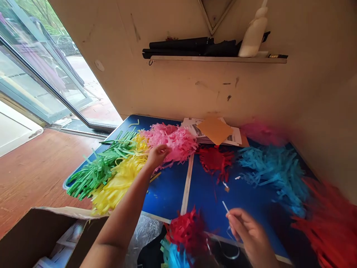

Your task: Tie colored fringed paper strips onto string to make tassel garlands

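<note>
My left hand [159, 154] reaches to the pink fringed paper [178, 139] at the back of the blue table [164, 190]. Its fingers are pinched together at the edge of the pink strips. Near the front edge, my right hand [245, 227] grips a thin white strip [225, 207] between thumb and fingers. A thin pale ribbon [232, 257] loops below that hand. Red fringed paper [186, 229] hangs at the table's front edge, with light blue fringe [178, 257] under it. Small white scraps [225, 185] lie on the table.
Green fringe [103, 171] and yellow fringe [122, 178] lie left. Blue fringe [276, 171] and blurred red fringe [331, 223] sit right. An orange card [214, 130] tops papers by the wall. A shelf [217, 59] holds a white bottle [253, 35]. An open carton [25, 230] stands lower left.
</note>
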